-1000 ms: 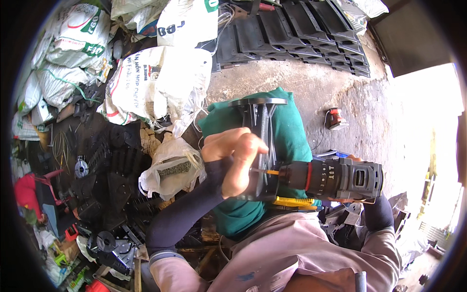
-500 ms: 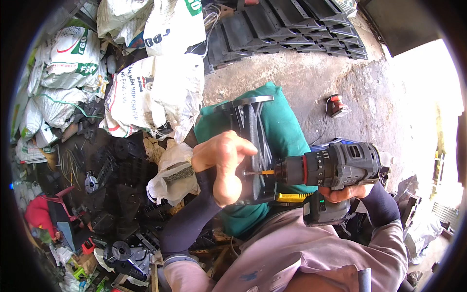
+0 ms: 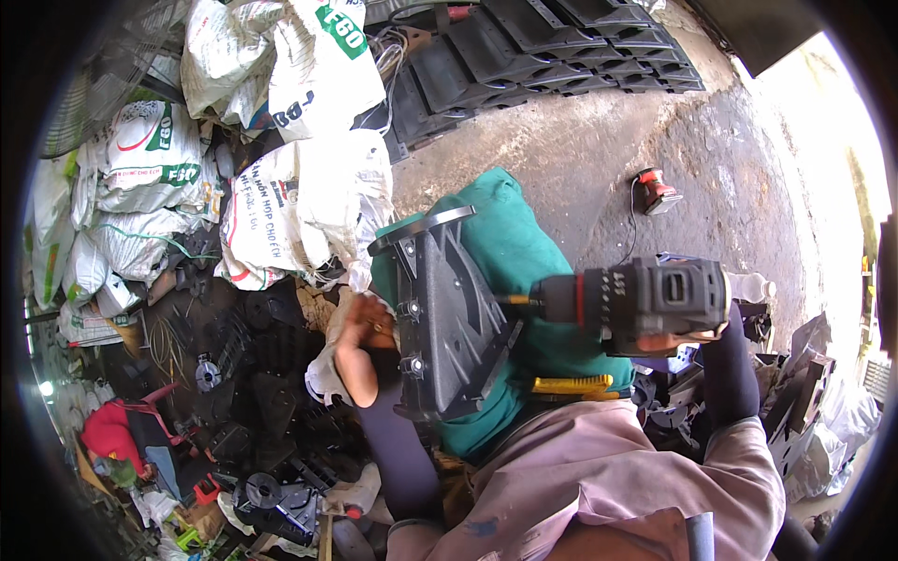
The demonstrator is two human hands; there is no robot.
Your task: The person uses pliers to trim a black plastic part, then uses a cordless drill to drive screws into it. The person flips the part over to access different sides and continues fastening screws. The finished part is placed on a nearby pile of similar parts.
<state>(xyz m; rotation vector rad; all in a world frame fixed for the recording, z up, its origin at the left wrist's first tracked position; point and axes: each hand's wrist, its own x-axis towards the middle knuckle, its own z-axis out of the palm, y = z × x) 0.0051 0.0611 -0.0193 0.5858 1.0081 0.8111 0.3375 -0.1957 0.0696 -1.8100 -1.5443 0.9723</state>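
My right hand [image 3: 669, 343] is wrapped round the grip of a black cordless drill [image 3: 645, 304] with a red ring. The drill's bit points left, toward a ribbed black plastic part [image 3: 449, 323] with a flat round end. That part stands tilted across my green trouser leg [image 3: 510, 229], with several screw heads showing along its side. My left hand [image 3: 360, 341] is just left of the part, at the white bag [image 3: 325, 374]. Its fingers are partly hidden and blurred, so whether they hold anything is unclear. A yellow-handled tool [image 3: 572, 385] lies at my lap.
Full white sacks [image 3: 281, 206] are piled at the left. Stacked black plastic panels [image 3: 533, 56] lie at the back. A red and grey power tool [image 3: 658, 190] with a cord sits on the concrete floor [image 3: 730, 187]. Another person in red [image 3: 112, 425] is far left, beyond loose black parts.
My left hand has moved left and down from the drill bit to the white bag. The black part has turned, showing its ribbed side. The drill stays in my right hand.
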